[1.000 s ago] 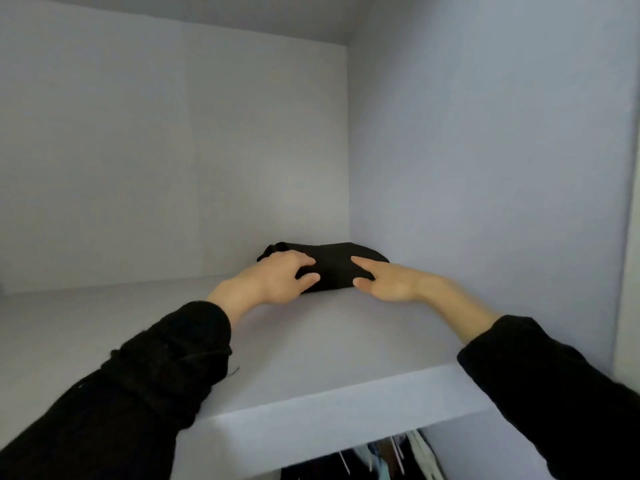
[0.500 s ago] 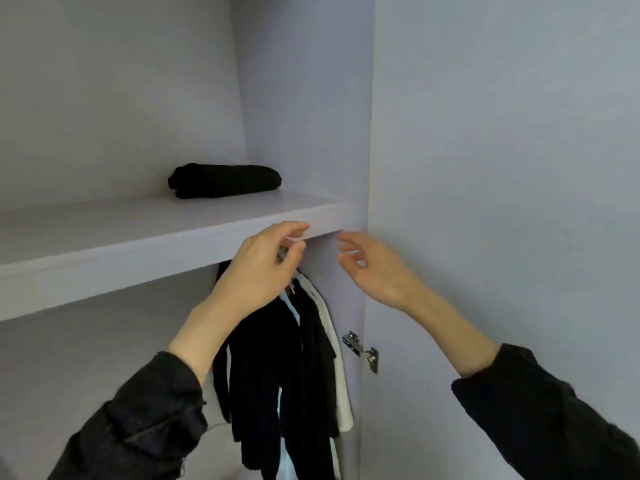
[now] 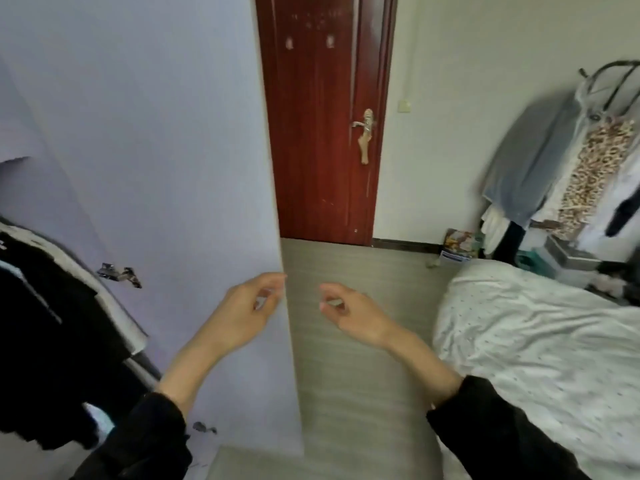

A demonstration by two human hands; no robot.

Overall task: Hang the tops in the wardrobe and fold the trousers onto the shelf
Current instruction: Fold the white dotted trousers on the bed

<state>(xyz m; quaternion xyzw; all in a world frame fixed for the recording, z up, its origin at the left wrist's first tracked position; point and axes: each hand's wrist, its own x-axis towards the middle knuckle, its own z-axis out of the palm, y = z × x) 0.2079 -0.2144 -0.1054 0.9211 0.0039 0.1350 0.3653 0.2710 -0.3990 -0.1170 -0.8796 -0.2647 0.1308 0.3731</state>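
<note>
Curling loosely and holding nothing, the fingers of the left hand hover by the edge of the open wardrobe door, those of the right hand just beyond it. Left of them dark tops already hang inside. No trousers show. Right of them lies the bed, bare of clothes; the job looks nearly finished.

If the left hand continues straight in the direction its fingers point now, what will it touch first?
Most likely the free edge of the open wardrobe door: the left hand has its fingertips right beside it, perhaps already touching. Depth is unclear, so it may slip past toward the floor.
</note>
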